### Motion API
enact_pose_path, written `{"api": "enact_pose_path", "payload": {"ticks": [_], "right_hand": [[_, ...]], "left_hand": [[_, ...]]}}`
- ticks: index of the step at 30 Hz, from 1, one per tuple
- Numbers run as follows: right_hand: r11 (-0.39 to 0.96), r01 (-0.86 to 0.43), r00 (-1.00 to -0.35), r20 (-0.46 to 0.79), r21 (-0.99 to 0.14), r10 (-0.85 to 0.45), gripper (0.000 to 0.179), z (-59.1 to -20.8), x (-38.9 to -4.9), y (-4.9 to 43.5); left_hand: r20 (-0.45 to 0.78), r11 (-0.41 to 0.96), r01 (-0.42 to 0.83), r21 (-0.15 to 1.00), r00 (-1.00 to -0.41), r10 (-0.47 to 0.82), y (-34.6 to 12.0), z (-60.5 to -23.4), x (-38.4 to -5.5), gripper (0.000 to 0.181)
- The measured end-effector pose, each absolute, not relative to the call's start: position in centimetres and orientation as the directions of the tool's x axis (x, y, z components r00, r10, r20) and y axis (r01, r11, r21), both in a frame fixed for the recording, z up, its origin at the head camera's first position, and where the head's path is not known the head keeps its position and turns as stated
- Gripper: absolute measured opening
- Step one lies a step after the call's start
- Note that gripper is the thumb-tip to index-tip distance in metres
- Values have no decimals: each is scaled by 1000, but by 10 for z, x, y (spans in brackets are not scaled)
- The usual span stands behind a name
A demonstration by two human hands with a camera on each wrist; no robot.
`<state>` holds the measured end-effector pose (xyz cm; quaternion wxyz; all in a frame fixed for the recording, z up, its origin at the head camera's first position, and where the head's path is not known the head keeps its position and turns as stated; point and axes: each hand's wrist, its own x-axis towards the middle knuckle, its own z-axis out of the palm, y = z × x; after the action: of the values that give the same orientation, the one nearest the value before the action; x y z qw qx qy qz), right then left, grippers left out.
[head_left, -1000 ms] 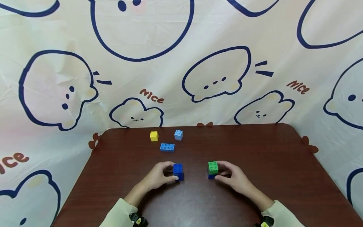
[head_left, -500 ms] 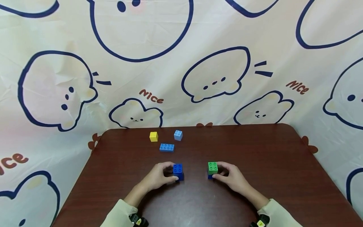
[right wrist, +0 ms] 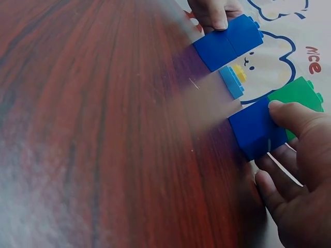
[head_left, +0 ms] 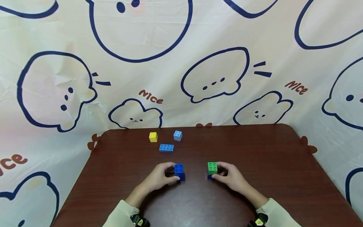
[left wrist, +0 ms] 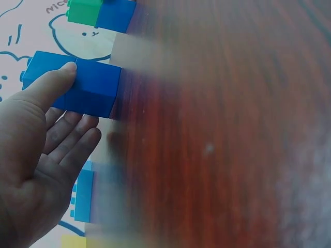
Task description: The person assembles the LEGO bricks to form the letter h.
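My left hand (head_left: 160,177) pinches a stack of two dark blue toy bricks (head_left: 179,172) between thumb and fingers. In the left wrist view the thumb lies across the seam of the blue stack (left wrist: 93,85). Opposite, my right hand (head_left: 233,176) holds a second stack, a green brick (head_left: 212,168) on top of a dark blue brick (right wrist: 257,126). The right thumb rests near the joint between those two. Both stacks stand upright on the table, with a gap between them.
Farther back on the brown table (head_left: 255,148) lie a yellow brick (head_left: 153,137), a small light blue brick (head_left: 177,135) and a longer blue brick (head_left: 166,148). A patterned white cloth (head_left: 170,78) hangs behind the table's far edge.
My left hand has shifted slightly to the right with the blue stack. Between the first two frames my right hand's thumb slid a little left along its stack.
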<state>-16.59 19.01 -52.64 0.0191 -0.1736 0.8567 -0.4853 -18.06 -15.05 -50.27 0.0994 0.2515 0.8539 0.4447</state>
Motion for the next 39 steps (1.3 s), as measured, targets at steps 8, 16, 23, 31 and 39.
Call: {"api": "enact_pose_path", "payload": {"ticks": [8,16,23,31,39], "right_hand": [[484,-289,-931,126,-826,-342,39,-526,-167,190],[497,-279,-932,107,-822,-346,38,-522,-166,191],[495,-278,-934,112,-823,-339,37,-521,-167,196],[493,-289,-930,119,-820,-348,36,-521,-167,200],[482,-295,-929,130,-825,-346,36,-523,-167,201]], "left_hand": [[52,486,346,802,-852,521,-144,-503,-181,31],[42,486,341,805,-849,527,-133,-502,-181,32],[36,483,339,807,-845,533,-127,-501,-181,32],[61,472,365,803,-837,544,-116,-500,-181,33],[57,469,364,805,-834,549,-104,-499,-181,33]]}}
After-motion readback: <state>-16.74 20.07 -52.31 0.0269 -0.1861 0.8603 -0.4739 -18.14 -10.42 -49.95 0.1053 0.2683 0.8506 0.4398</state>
